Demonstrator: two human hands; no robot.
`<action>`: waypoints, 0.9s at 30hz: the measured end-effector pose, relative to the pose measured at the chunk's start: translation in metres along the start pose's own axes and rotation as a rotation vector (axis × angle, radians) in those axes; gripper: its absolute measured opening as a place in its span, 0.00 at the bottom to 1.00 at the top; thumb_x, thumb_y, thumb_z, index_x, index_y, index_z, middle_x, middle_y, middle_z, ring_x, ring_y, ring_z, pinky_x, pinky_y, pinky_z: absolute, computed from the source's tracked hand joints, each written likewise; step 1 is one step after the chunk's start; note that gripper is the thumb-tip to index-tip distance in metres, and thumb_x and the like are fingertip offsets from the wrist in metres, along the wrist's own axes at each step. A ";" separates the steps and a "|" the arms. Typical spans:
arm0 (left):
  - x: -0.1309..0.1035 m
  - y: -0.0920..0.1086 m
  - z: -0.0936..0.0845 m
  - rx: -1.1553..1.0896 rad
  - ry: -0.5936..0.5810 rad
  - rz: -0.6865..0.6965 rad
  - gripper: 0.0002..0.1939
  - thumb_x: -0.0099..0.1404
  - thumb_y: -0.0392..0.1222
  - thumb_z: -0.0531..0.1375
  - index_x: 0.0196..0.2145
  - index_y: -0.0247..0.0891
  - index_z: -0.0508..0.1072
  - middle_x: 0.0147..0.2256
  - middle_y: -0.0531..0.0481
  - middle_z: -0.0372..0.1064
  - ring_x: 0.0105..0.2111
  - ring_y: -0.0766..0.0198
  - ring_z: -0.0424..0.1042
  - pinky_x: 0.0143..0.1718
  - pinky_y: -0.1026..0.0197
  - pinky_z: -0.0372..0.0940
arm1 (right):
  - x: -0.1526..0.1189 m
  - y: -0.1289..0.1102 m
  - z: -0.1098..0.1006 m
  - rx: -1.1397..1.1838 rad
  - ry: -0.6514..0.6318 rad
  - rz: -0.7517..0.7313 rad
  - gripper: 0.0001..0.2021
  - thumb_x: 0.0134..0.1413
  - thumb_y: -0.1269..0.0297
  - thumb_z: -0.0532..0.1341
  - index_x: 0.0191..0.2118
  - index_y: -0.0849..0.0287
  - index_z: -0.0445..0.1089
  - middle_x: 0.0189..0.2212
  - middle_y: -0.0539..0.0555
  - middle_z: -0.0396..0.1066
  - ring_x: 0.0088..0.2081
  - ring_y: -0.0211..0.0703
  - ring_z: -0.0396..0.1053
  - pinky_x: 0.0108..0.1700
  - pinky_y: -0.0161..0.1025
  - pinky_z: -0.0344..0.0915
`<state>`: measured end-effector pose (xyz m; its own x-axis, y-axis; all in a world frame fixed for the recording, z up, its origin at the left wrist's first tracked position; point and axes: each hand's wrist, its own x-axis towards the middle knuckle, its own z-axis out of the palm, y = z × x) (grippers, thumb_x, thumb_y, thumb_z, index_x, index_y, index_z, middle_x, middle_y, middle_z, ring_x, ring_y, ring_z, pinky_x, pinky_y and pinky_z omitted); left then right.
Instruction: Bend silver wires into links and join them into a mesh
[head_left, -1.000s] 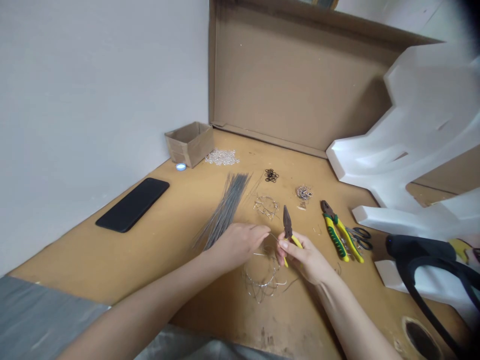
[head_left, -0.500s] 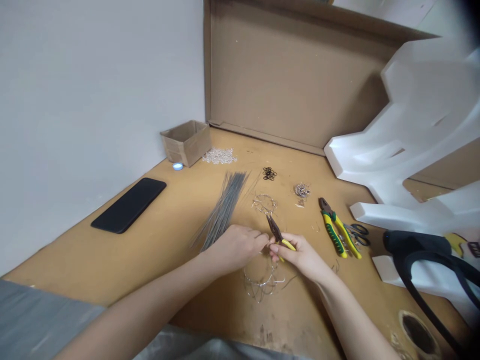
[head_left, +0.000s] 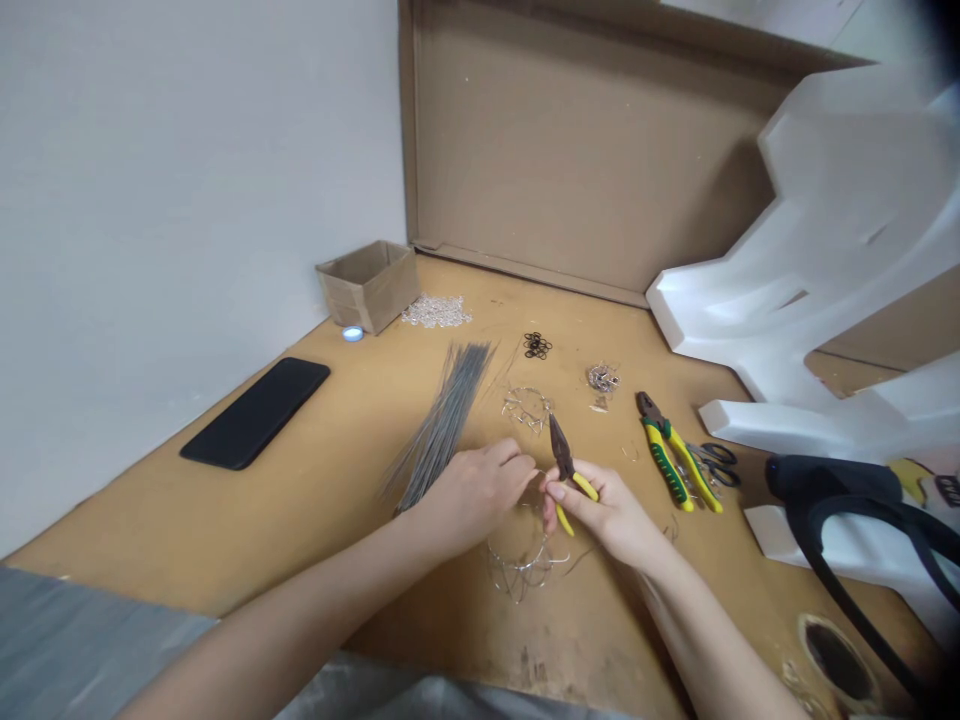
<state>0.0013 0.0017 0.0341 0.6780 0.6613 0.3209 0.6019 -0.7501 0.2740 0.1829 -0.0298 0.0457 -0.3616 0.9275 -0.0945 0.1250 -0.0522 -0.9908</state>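
My right hand [head_left: 600, 505] is closed around a pair of needle-nose pliers [head_left: 561, 450] with yellow handles, their dark jaws pointing up and away. My left hand [head_left: 487, 490] is pinched close beside it, at a thin piece of wire [head_left: 541, 473] whose far end I cannot make out. Just below both hands lies a bent wire ring [head_left: 517, 566] with several loose ends sticking out. A similar wire ring [head_left: 526, 408] rests beyond the pliers' tips. Left of the hands a bundle of straight grey wires [head_left: 450, 415] lies fanned out, partly covered by my left hand.
Green-and-yellow pliers [head_left: 667, 450] and scissors [head_left: 716, 465] lie to the right. Farther back are black rings [head_left: 537, 346], a wire cluster [head_left: 602, 378], clear small pieces [head_left: 439, 311] and a cardboard box [head_left: 375, 290]. A black phone [head_left: 256, 413] lies left; white foam [head_left: 720, 310] stands right.
The pliers have shifted slightly right and now point more upright, with their handles spread wider. My left hand has moved only a little. The things on the table stay put.
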 end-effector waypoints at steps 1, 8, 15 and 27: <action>0.000 0.001 0.001 -0.047 0.027 -0.012 0.16 0.67 0.38 0.44 0.29 0.34 0.69 0.27 0.50 0.63 0.25 0.68 0.62 0.25 0.66 0.56 | 0.001 0.000 0.000 0.006 0.007 -0.005 0.15 0.52 0.52 0.58 0.31 0.61 0.64 0.20 0.51 0.69 0.23 0.37 0.67 0.27 0.35 0.62; 0.006 -0.008 -0.009 -0.962 -0.046 -0.381 0.09 0.61 0.42 0.54 0.30 0.34 0.71 0.20 0.55 0.61 0.19 0.73 0.60 0.21 0.69 0.57 | 0.004 0.012 0.002 0.143 0.028 0.004 0.11 0.53 0.57 0.58 0.33 0.61 0.64 0.24 0.51 0.70 0.24 0.38 0.69 0.28 0.36 0.63; 0.008 -0.019 -0.010 -1.447 -0.244 -0.492 0.12 0.53 0.44 0.62 0.28 0.31 0.71 0.20 0.55 0.63 0.15 0.75 0.57 0.14 0.71 0.55 | 0.000 0.004 0.005 -0.019 0.039 -0.014 0.10 0.55 0.59 0.57 0.31 0.62 0.66 0.23 0.51 0.70 0.25 0.37 0.68 0.30 0.35 0.62; 0.007 -0.021 -0.011 -1.601 -0.417 -0.505 0.11 0.51 0.40 0.64 0.31 0.31 0.70 0.25 0.52 0.68 0.20 0.73 0.65 0.23 0.68 0.62 | -0.005 0.000 0.008 -0.139 0.156 -0.006 0.11 0.52 0.57 0.57 0.31 0.61 0.65 0.22 0.51 0.69 0.24 0.37 0.67 0.30 0.35 0.62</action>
<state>-0.0114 0.0223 0.0409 0.7800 0.5778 -0.2401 -0.0355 0.4240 0.9050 0.1772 -0.0377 0.0453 -0.2162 0.9744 -0.0614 0.2537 -0.0046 -0.9673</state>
